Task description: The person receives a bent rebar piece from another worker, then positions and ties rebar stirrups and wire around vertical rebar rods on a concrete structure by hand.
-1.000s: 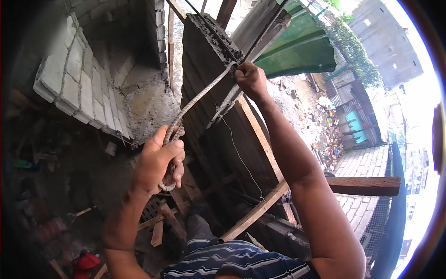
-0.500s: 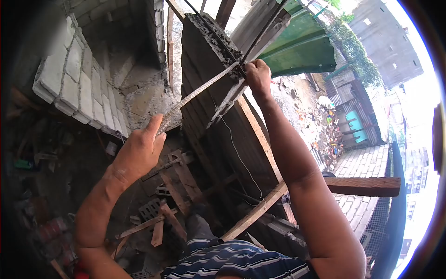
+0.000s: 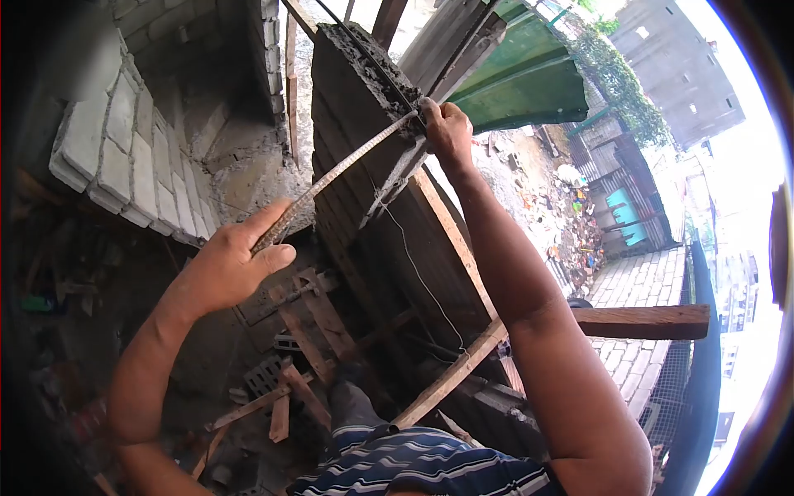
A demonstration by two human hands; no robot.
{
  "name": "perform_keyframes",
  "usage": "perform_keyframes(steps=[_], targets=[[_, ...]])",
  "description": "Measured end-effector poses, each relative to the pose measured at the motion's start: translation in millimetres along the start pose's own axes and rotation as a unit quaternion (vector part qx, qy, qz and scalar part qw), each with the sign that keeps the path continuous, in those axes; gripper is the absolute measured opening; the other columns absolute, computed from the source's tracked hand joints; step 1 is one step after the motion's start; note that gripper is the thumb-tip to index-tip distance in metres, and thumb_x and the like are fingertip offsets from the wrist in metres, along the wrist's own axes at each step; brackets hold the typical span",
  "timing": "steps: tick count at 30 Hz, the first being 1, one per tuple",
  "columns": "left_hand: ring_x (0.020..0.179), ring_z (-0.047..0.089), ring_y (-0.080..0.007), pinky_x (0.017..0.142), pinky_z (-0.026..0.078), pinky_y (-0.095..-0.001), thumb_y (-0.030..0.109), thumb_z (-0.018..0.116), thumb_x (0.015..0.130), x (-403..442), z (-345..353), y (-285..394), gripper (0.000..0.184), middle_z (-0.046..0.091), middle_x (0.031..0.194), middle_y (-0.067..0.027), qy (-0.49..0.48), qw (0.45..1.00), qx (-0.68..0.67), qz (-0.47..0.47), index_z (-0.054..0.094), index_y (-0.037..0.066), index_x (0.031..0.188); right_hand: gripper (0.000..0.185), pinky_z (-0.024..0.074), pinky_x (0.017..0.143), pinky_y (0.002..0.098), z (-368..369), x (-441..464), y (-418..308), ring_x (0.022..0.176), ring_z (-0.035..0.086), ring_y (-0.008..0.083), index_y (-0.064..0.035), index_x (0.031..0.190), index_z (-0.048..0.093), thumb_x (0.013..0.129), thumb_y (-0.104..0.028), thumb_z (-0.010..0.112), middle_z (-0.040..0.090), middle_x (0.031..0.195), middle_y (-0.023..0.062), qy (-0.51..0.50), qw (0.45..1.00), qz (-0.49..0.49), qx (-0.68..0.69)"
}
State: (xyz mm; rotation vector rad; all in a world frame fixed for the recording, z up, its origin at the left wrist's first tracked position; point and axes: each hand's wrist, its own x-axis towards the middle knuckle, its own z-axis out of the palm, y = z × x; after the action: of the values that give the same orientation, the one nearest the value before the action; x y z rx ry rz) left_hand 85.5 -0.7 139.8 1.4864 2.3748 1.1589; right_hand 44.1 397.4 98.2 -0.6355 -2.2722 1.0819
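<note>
A pale ribbed rod slants from my left hand up to the rough top of a dark concrete wall. My left hand is closed around its lower end, the index finger lying along it and the thumb sticking out. Up at the wall's end, my right hand is closed beside the point where the rod meets thin dark bars. What its fingers hold there is too small to make out. A thin wire hangs down the wall below.
Grey block wall at the left. Green metal sheet behind my right hand. A wooden beam crosses low in front of me, and another timber juts out at the right. Planks and hollow blocks lie below.
My left hand has moved left and away from the wall with the rod. The rod's hooked lower end, seen earlier, is now hidden. My right hand stays near the wall top.
</note>
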Motion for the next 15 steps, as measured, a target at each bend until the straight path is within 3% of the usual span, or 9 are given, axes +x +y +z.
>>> perform_keyframes(steps=[1,2,3,6,7,8,9,12,15], targets=[[0.063,0.064,-0.0252,0.061,0.055,-0.0397,0.022,0.069,0.095,0.9,-4.6,5.2,0.07,0.068,0.085,-0.0119,0.0,1.0,-0.002,0.0,0.035,0.0,0.152,0.052,0.0516,0.084,0.0467,-0.2,0.4,0.5,0.086,0.069,0.0409,0.007,0.085,0.068,0.091,-0.045,0.065,0.069,0.083,0.0277,-0.007,1.0,-0.001,-0.002],[0.068,0.064,-0.0224,0.065,0.055,-0.0381,0.024,0.069,0.096,0.8,-13.1,13.6,0.069,0.068,0.089,-0.0105,-0.061,0.968,-0.175,-0.167,0.037,0.001,0.152,0.052,0.052,0.084,0.0466,-0.1,0.3,0.7,0.085,0.069,0.0404,0.007,0.085,0.068,0.091,-0.044,0.065,0.069,0.083,0.0275,-0.014,1.0,-0.002,-0.004],[0.072,0.063,-0.0196,0.069,0.055,-0.0365,0.025,0.068,0.096,3.5,-18.6,21.9,0.068,0.069,0.092,-0.009,-0.118,0.876,-0.337,-0.323,0.039,0.001,0.152,0.052,0.052,0.084,0.0466,0.2,-0.2,0.9,0.085,0.069,0.0404,0.007,0.085,0.068,0.091,-0.044,0.065,0.069,0.083,0.0275,-0.014,1.0,-0.003,-0.004],[0.079,0.066,-0.0235,0.077,0.055,-0.038,0.022,0.066,0.097,12.2,-20.0,23.4,0.054,0.071,0.098,-0.0099,-0.166,0.838,-0.33,-0.401,0.05,-0.001,0.143,0.052,0.0521,0.083,0.0465,-0.8,-2.1,-1.4,0.085,0.069,0.0401,0.0069,0.084,0.068,0.092,-0.044,0.064,0.069,0.082,0.0274,-0.011,1.0,-0.013,-0.008],[0.079,0.066,-0.0235,0.077,0.055,-0.038,0.022,0.066,0.097,7.6,-11.4,12.1,0.054,0.071,0.098,-0.0099,-0.166,0.84,-0.329,-0.399,0.05,-0.001,0.143,0.052,0.0521,0.083,0.0465,-1.7,-3.0,-3.6,0.084,0.069,0.0401,0.0066,0.084,0.068,0.092,-0.045,0.064,0.069,0.082,0.0272,-0.008,1.0,-0.008,-0.008],[0.081,0.069,-0.0306,0.076,0.055,-0.0408,0.023,0.065,0.097,-0.7,4.7,-9.8,0.047,0.072,0.097,-0.0156,-0.11,0.929,-0.206,-0.288,0.056,-0.002,0.136,0.052,0.0521,0.082,0.0464,-2.4,-4.3,-5.5,0.084,0.069,0.0402,0.0063,0.084,0.068,0.093,-0.045,0.063,0.069,0.082,0.0269,-0.004,1.0,-0.003,-0.008],[0.083,0.072,-0.0377,0.075,0.055,-0.0436,0.023,0.065,0.097,0.4,8.1,-11.5,0.041,0.074,0.096,-0.0212,-0.051,0.982,-0.075,-0.166,0.061,-0.004,0.128,0.052,0.052,0.081,0.0461,-2.2,-4.9,-7.5,0.083,0.069,0.0408,0.0056,0.084,0.067,0.094,-0.046,0.063,0.07,0.082,0.0263,0.007,1.0,-0.006,-0.024],[0.086,0.071,-0.044,0.076,0.055,-0.0474,0.02,0.062,0.097,4.4,2.3,-3.5,0.03,0.071,0.091,-0.0257,-0.07,0.978,-0.004,-0.195,0.065,-0.004,0.116,0.052,0.0519,0.08,0.0463,-5.3,-11.4,-11.1,0.084,0.069,0.0419,0.0049,0.085,0.067,0.095,-0.046,0.062,0.07,0.082,0.0261,0.057,0.995,-0.049,-0.062],[0.089,0.068,-0.0466,0.078,0.054,-0.0477,0.015,0.064,0.095,2.1,2.7,-7.9,0.027,0.068,0.092,-0.0304,-0.06,0.98,0.092,-0.163,0.064,-0.004,0.114,0.049,0.0522,0.083,0.0453,-12.5,-21.6,-9.6,0.089,0.069,0.0421,0.0033,0.09,0.068,0.095,-0.045,0.062,0.071,0.087,0.0253,0.061,0.996,-0.026,-0.056]])
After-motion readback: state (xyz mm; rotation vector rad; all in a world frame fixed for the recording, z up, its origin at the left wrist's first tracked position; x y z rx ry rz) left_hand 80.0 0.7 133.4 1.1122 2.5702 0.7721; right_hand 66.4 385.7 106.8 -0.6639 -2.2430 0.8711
